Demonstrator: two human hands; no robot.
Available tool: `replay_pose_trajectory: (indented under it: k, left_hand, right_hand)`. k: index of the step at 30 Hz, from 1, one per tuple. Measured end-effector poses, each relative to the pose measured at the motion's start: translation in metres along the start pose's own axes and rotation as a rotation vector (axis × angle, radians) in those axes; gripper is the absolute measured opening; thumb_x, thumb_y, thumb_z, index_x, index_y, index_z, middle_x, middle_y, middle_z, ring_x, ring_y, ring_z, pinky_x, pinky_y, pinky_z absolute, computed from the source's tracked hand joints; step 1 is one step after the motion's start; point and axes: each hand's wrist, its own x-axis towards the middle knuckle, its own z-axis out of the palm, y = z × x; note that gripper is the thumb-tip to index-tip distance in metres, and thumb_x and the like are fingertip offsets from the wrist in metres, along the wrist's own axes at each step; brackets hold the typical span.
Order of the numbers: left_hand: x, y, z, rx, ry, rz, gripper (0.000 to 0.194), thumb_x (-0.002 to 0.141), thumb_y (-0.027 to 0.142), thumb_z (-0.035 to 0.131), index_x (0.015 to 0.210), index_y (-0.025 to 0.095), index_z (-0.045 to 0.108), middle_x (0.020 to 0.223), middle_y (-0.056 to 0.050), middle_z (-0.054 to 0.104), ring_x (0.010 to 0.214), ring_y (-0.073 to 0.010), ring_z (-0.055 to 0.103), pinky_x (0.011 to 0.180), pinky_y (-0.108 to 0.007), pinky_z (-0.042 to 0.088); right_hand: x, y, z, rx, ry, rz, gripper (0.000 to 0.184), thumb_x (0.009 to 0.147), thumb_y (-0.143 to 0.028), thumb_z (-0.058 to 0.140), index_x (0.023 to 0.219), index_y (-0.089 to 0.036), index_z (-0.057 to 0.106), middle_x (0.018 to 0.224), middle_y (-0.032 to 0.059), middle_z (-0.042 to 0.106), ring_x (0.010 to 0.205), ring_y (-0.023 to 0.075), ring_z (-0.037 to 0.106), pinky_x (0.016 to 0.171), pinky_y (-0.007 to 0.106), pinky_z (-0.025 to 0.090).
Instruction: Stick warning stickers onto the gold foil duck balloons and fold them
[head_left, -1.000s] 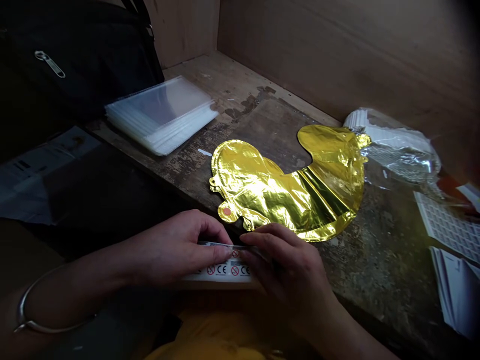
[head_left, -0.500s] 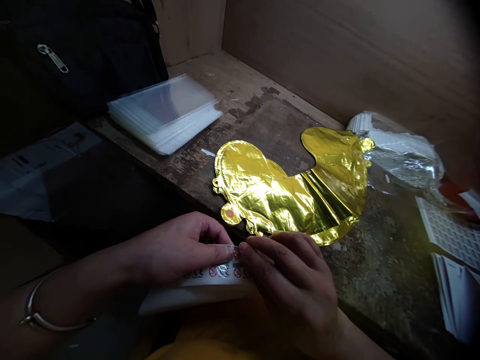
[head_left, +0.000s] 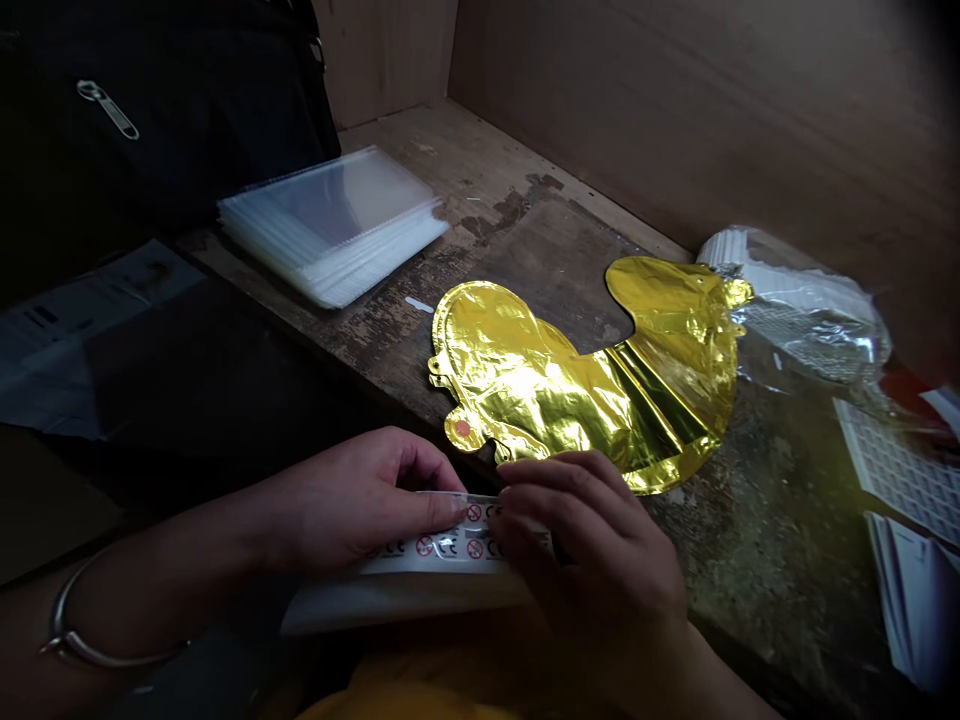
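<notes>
White printed strip [head_left: 439, 552], glossy, marked with red prohibition symbols and CE marks, sits at lower centre of the frame, pinched narrowly along its upper edge by the left hand [head_left: 352, 497] and the right hand [head_left: 589, 540], a silver bangle [head_left: 71, 632] on the left wrist. Just beyond lies a flat, crinkled gold foil balloon [head_left: 570, 395] on a worn wooden bench [head_left: 480, 170]. Clear plastic sleeves [head_left: 330, 228] are stacked toward upper left, before a black bag [head_left: 165, 110]; crumpled plastic packaging [head_left: 814, 315] sits at right.
</notes>
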Motion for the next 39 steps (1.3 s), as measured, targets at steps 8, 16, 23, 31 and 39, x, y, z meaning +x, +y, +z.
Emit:
replay_pose_trajectory:
  k: [8,16,23,31,39]
  left_hand:
    - [0.001,-0.001,0.001,-0.022,-0.007,-0.007,0.036,0.077,0.053,0.071,0.087,0.019,0.07,0.08,0.003,0.068,0.074,-0.0128,0.058,0.065,-0.021,0.046]
    - [0.004,-0.006,-0.001,-0.082,-0.047,0.011,0.032,0.079,0.05,0.071,0.086,0.019,0.071,0.079,0.004,0.067,0.072,-0.0107,0.057,0.065,-0.019,0.044]
    - [0.003,-0.006,0.001,-0.08,-0.047,0.0,0.032,0.079,0.051,0.071,0.086,0.019,0.071,0.078,0.004,0.066,0.071,-0.0103,0.056,0.062,-0.018,0.043]
    - [0.002,-0.002,0.0,0.015,-0.031,0.02,0.029,0.08,0.049,0.069,0.085,0.02,0.071,0.077,0.004,0.066,0.071,-0.0115,0.055,0.063,-0.019,0.043]
    - [0.003,-0.007,0.001,-0.055,-0.05,0.025,0.028,0.082,0.047,0.068,0.086,0.02,0.07,0.079,0.004,0.067,0.073,-0.0115,0.057,0.064,-0.019,0.043]
  right_hand:
    - [-0.002,0.002,-0.001,-0.144,-0.047,-0.062,0.021,0.086,-0.014,0.068,0.106,-0.016,0.071,0.111,0.0067,0.074,0.09,0.0218,0.061,0.077,0.038,0.048]
    - [-0.009,0.004,-0.003,-0.228,-0.079,-0.202,0.025,0.092,-0.01,0.057,0.112,-0.013,0.071,0.123,0.0062,0.07,0.094,0.0212,0.061,0.086,0.04,0.04]
    - [-0.001,0.005,0.001,0.038,-0.047,-0.048,0.018,0.084,-0.007,0.066,0.098,-0.017,0.072,0.11,0.0052,0.074,0.087,0.0186,0.062,0.076,0.035,0.048]
    - [0.001,0.009,0.004,0.004,-0.028,0.003,0.022,0.083,-0.013,0.072,0.104,-0.016,0.07,0.109,0.0068,0.075,0.09,0.0199,0.064,0.08,0.035,0.05]
    - [-0.003,0.008,-0.001,-0.121,-0.101,-0.175,0.022,0.084,-0.009,0.066,0.104,-0.017,0.07,0.117,0.0045,0.072,0.09,0.0203,0.062,0.081,0.038,0.043]
